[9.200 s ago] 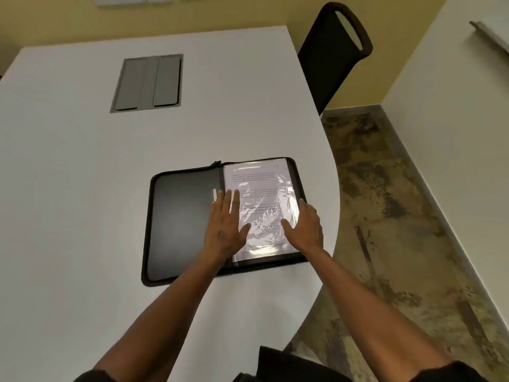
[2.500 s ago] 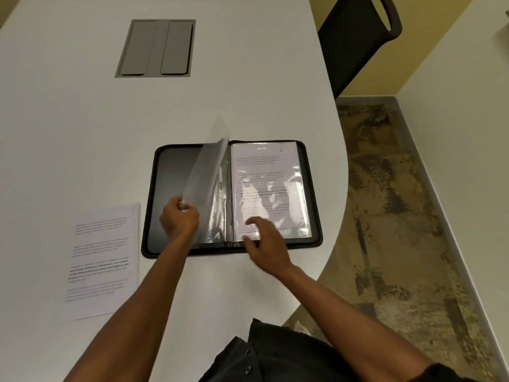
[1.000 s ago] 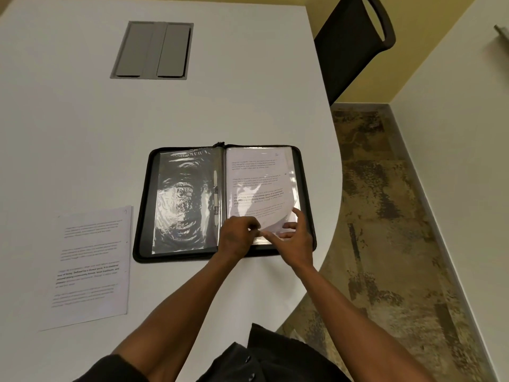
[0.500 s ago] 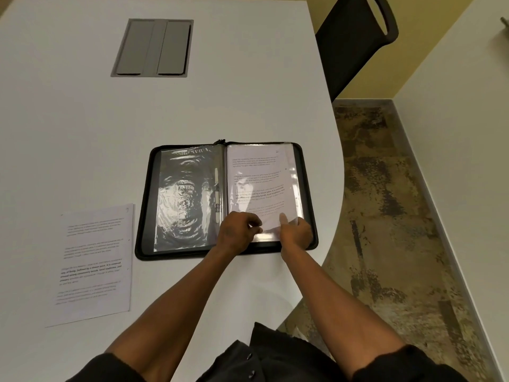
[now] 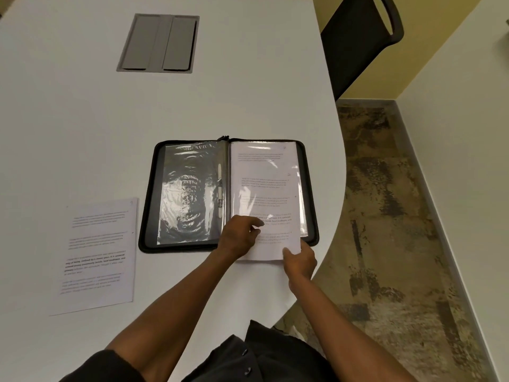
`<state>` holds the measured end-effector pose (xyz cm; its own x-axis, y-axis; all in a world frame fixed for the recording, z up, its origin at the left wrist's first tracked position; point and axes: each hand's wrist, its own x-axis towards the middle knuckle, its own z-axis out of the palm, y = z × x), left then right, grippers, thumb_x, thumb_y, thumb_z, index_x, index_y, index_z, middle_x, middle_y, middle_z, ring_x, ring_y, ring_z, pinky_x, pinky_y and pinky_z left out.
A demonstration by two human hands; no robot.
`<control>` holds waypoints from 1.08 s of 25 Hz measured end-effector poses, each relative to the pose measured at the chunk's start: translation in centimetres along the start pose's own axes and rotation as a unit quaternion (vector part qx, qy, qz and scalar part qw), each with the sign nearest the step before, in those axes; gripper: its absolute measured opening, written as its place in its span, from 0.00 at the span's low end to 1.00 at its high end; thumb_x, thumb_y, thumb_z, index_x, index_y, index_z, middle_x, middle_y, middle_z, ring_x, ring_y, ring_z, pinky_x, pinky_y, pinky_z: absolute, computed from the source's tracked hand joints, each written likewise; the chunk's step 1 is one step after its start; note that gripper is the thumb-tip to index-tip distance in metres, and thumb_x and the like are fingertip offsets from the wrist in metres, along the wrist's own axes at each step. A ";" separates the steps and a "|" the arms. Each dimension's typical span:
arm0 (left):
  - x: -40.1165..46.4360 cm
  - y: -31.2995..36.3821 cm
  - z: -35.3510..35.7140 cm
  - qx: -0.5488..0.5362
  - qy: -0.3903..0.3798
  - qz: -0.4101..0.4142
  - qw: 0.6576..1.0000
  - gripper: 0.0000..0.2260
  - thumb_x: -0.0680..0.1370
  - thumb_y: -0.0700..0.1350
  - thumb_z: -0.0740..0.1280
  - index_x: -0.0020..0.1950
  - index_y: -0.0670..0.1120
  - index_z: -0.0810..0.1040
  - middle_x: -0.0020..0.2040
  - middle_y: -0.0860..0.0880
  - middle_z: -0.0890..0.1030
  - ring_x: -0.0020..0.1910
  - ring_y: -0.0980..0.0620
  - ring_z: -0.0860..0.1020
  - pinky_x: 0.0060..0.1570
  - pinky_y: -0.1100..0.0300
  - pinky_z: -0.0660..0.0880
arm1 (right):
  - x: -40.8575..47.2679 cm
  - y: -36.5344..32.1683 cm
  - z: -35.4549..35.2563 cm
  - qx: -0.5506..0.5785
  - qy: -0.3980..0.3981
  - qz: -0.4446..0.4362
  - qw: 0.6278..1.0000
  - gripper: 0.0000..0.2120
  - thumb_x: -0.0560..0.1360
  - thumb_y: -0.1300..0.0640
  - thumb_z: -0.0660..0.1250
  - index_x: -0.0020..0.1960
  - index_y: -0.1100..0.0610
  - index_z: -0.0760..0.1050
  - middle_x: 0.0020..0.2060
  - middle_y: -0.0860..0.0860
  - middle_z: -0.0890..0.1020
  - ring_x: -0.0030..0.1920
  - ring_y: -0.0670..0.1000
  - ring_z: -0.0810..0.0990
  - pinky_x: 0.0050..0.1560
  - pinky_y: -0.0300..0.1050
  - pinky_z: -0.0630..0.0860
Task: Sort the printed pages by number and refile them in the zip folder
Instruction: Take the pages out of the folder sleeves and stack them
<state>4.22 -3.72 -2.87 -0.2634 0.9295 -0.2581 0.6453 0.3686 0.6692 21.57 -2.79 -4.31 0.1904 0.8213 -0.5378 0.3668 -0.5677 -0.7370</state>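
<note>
Zip folder (image 5: 148,194) lies open and flat on the white worktop (image 5: 82,119), near its curved right edge, black border showing all round. Left half: an empty clear sleeve (image 5: 187,194), glossy and wrinkled, over the dark lining. Right half: a clear sleeve with printed text showing through it.

A printed page (image 5: 271,241) sits partly out of the right-hand sleeve; its near edge overhangs the folder's near border onto the worktop. The page number cannot be read.

Left hand (image 5: 238,239): rests on the near left part of the right half, fingers curled, fingertips on the sleeve or the page at its near end. Whether it pinches the plastic cannot be told. Right hand (image 5: 301,260): grips the near right corner of the page, thumb on top, fingers beneath.

A second printed page (image 5: 96,255) lies flat on the worktop, left of the folder and apart from it, text up.

Far side: a grey recessed cable hatch (image 5: 159,42) set into the worktop. A black chair (image 5: 355,37) stands beyond the right edge, over patterned floor (image 5: 391,216).
</note>
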 end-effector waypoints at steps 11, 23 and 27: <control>-6.9 -3.7 0.8 -0.093 0.079 -0.211 0.970 0.21 0.75 0.48 0.73 0.66 0.45 0.76 0.63 0.43 0.74 0.65 0.43 0.72 0.61 0.56 0.68 | -5.7 2.1 -2.9 0.185 -0.086 0.086 0.975 0.13 0.77 0.72 0.67 0.55 0.56 0.78 0.52 0.53 0.83 0.50 0.55 0.84 0.43 0.44 0.84; -10.2 -5.6 -2.9 -0.285 -0.065 -0.340 0.894 0.25 0.74 0.43 0.74 0.70 0.50 0.72 0.64 0.45 0.77 0.57 0.45 0.78 0.52 0.52 0.79 | -15.0 4.0 -5.4 0.234 -0.106 0.132 0.957 0.23 0.75 0.74 0.67 0.68 0.61 0.72 0.61 0.58 0.81 0.56 0.59 0.83 0.41 0.45 0.84; -12.1 -6.4 -3.4 -0.290 -0.144 -0.318 0.891 0.23 0.76 0.44 0.74 0.69 0.49 0.72 0.64 0.50 0.74 0.59 0.46 0.76 0.56 0.53 0.75 | -17.8 3.5 -6.5 0.245 -0.118 0.152 0.950 0.26 0.75 0.74 0.68 0.69 0.60 0.71 0.62 0.57 0.80 0.57 0.59 0.83 0.40 0.46 0.84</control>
<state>0.85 -17.31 -1.64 -0.1943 0.5297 -0.8256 -0.0689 0.8322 0.5502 25.42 -19.04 5.38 -0.0107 0.6130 -0.7900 -0.1504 -0.7821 -0.6048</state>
